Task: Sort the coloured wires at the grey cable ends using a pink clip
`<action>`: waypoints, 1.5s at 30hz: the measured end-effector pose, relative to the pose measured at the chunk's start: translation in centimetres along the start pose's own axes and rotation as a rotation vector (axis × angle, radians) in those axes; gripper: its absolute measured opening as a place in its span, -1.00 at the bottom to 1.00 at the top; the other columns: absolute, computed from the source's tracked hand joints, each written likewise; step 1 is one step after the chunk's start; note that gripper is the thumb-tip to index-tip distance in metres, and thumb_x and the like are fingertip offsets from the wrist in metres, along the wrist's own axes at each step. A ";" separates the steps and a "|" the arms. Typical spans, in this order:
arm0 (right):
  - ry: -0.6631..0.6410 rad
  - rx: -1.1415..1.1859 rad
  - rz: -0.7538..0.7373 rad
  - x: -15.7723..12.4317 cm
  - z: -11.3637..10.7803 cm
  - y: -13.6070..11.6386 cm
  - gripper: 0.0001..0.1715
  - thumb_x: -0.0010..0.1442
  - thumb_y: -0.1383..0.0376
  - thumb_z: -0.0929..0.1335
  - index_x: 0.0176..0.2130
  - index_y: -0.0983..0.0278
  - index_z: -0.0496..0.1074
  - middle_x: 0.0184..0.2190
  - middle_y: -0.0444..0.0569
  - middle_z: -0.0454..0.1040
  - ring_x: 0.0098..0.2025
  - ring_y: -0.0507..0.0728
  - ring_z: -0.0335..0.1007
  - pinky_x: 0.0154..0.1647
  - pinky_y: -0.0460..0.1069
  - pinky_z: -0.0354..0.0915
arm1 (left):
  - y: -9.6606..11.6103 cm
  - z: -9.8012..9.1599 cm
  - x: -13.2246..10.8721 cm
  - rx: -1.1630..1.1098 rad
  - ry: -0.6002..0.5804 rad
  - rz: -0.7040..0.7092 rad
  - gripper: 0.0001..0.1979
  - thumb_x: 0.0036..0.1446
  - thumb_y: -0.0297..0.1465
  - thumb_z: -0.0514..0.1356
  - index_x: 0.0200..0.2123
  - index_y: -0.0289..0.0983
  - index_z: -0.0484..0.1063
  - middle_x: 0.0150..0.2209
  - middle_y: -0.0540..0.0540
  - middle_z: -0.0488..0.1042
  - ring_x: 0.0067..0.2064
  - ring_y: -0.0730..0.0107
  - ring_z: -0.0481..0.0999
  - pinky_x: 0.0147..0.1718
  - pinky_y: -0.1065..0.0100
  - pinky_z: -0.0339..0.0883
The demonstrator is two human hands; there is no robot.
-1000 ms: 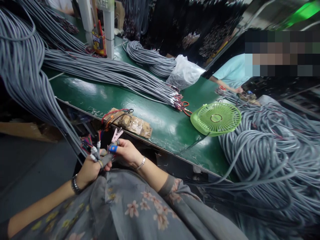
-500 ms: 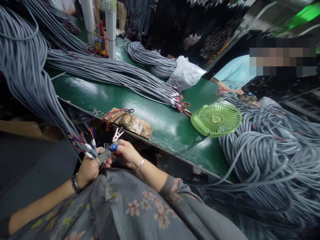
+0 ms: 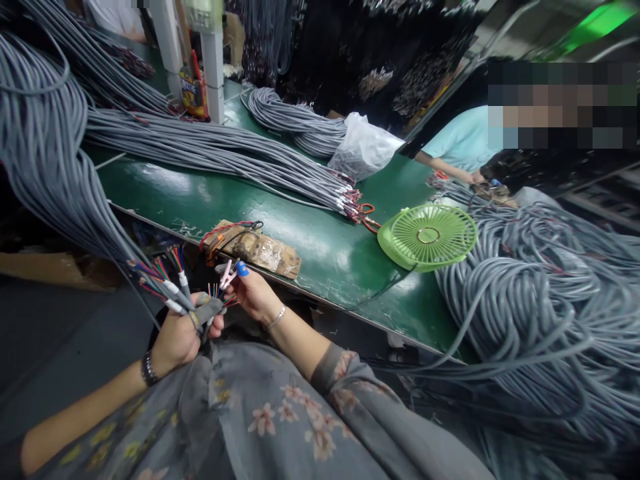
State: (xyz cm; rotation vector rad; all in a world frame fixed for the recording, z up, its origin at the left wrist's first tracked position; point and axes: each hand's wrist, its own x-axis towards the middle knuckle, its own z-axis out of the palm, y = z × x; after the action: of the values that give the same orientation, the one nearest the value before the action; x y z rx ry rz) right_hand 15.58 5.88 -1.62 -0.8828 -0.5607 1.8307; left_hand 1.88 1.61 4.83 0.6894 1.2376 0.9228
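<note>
My left hand (image 3: pixel 177 340), its fingers covered with grey wraps, is closed round the ends of several grey cables (image 3: pixel 186 301). White bands sit where their jackets end, and thin coloured wires (image 3: pixel 177 257) fan out above. Short wire ends (image 3: pixel 213 291) stick up beside the left thumb. Just right of them, my right hand (image 3: pixel 257 297) is closed on a small pale pink tool (image 3: pixel 227 275) with two splayed arms; its exact kind is unclear. A blue cover (image 3: pixel 243 269) wraps the right thumb, which points up. Some dark and red wires run between the hands.
A worn wooden block (image 3: pixel 265 250) with wires lies at the edge of the green table (image 3: pixel 320 243). Beyond it are a cable bundle (image 3: pixel 225 153), a plastic bag (image 3: pixel 365 147) and a green fan (image 3: pixel 427 237). Coiled cables (image 3: pixel 530 293) fill the right. Another person's arm (image 3: pixel 447 167) reaches in behind.
My right thumb has lifted from the wires and now points up; the right hand has shifted slightly away from the left. The left hand keeps its hold on the cables.
</note>
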 end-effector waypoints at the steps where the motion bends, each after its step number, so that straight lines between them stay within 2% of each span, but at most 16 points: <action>1: -0.011 -0.013 -0.012 0.2 0.0 0.1 -0.36 0.19 -0.25 0.48 -0.35 0.28 0.52 -0.51 -0.16 0.41 -0.51 -0.03 0.23 -0.44 -0.10 0.29 | 0.0 0.1 0.1 -0.004 0.006 -0.001 -0.53 -0.61 -0.13 0.61 -0.70 -0.27 0.50 -0.73 0.00 0.46 -0.69 0.51 0.39 -0.71 0.51 0.28; 4: -0.015 -0.091 -0.071 0.3 -0.2 0.8 -0.29 0.22 -0.31 0.40 -0.35 0.28 0.55 -0.49 -0.13 0.41 -0.47 0.01 0.24 -0.39 -0.06 0.29 | -0.1 0.2 0.3 -0.016 0.012 -0.009 -0.51 -0.63 -0.12 0.61 -0.68 -0.27 0.50 -0.73 0.01 0.46 -0.68 0.51 0.39 -0.71 0.52 0.28; 8: 0.087 -0.261 -0.244 0.2 -0.7 1.4 -0.27 0.25 -0.32 0.37 -0.42 0.27 0.54 -0.50 -0.09 0.41 -0.41 0.07 0.29 -0.27 -0.01 0.31 | -0.1 0.1 0.3 -0.013 0.014 -0.029 -0.49 -0.64 -0.11 0.61 -0.67 -0.27 0.49 -0.73 0.01 0.46 -0.68 0.52 0.38 -0.71 0.52 0.28; 10: 0.080 -0.229 -0.214 0.2 -0.7 1.4 -0.28 0.23 -0.32 0.38 -0.42 0.27 0.54 -0.50 -0.09 0.42 -0.42 0.06 0.29 -0.29 -0.02 0.31 | 0.0 0.1 0.3 -0.006 0.011 -0.036 -0.49 -0.64 -0.10 0.61 -0.68 -0.27 0.49 -0.73 0.01 0.46 -0.68 0.52 0.38 -0.72 0.52 0.27; 14: 0.039 0.033 -0.048 0.5 0.0 1.2 -0.38 0.21 -0.24 0.47 -0.35 0.28 0.55 -0.48 -0.10 0.46 -0.45 0.04 0.30 -0.38 -0.05 0.34 | 0.2 0.3 0.4 0.007 0.009 -0.045 -0.50 -0.65 -0.11 0.61 -0.69 -0.27 0.49 -0.74 0.00 0.46 -0.68 0.53 0.38 -0.71 0.52 0.27; 18: 0.102 0.184 -0.041 0.6 0.7 1.0 -0.49 0.21 -0.11 0.53 -0.37 0.28 0.53 -0.51 -0.12 0.47 -0.46 0.02 0.33 -0.40 -0.09 0.34 | 0.0 0.3 0.5 0.014 0.016 -0.060 -0.53 -0.63 -0.13 0.60 -0.68 -0.27 0.51 -0.74 0.00 0.45 -0.67 0.53 0.38 -0.70 0.52 0.28; 22: 0.111 0.231 -0.013 0.5 1.0 1.0 -0.50 0.24 -0.09 0.52 -0.37 0.29 0.53 -0.51 -0.12 0.48 -0.45 0.03 0.35 -0.41 -0.10 0.33 | -0.3 0.0 0.6 0.020 0.013 -0.054 -0.55 -0.60 -0.16 0.59 -0.67 -0.27 0.50 -0.72 0.00 0.47 -0.67 0.51 0.39 -0.69 0.51 0.28; 27: 0.082 0.239 0.068 0.2 0.8 0.6 -0.40 0.31 -0.20 0.41 -0.36 0.27 0.51 -0.48 -0.09 0.49 -0.46 0.04 0.35 -0.43 -0.10 0.32 | -0.4 -0.4 0.3 0.033 0.009 -0.012 -0.55 -0.54 -0.14 0.59 -0.67 -0.27 0.48 -0.72 0.00 0.47 -0.69 0.50 0.39 -0.70 0.49 0.28; 30: 0.046 0.214 0.102 -0.1 0.5 0.3 -0.40 0.33 -0.20 0.39 -0.35 0.26 0.51 -0.46 -0.08 0.50 -0.45 0.04 0.36 -0.43 -0.10 0.33 | -0.5 -0.9 0.0 0.053 -0.029 -0.007 -0.53 -0.49 -0.12 0.59 -0.68 -0.28 0.47 -0.71 -0.01 0.47 -0.67 0.50 0.40 -0.68 0.48 0.30; 35: 0.023 0.125 0.028 -0.5 0.2 0.2 -0.54 0.26 -0.07 0.50 -0.30 0.27 0.53 -0.46 -0.14 0.48 -0.45 0.00 0.33 -0.41 -0.12 0.33 | -0.9 -1.2 -0.1 0.030 -0.015 0.025 -0.54 -0.47 -0.11 0.60 -0.64 -0.27 0.50 -0.69 0.01 0.48 -0.66 0.49 0.41 -0.67 0.48 0.31; 45: 0.043 0.042 -0.027 -0.6 0.2 -0.1 -0.44 0.11 -0.13 0.57 -0.37 0.30 0.51 -0.52 -0.17 0.44 -0.48 -0.02 0.31 -0.42 -0.11 0.31 | -0.3 -0.6 0.7 -0.028 0.013 0.033 -0.60 -0.46 -0.22 0.57 -0.60 -0.26 0.49 -0.69 0.02 0.47 -0.64 0.48 0.42 -0.67 0.49 0.29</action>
State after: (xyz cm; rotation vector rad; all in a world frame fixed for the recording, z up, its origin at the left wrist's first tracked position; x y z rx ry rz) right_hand 15.59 5.36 -1.21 -0.8801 -0.5034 1.7890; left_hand 1.44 2.05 4.09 0.6847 1.2256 0.9713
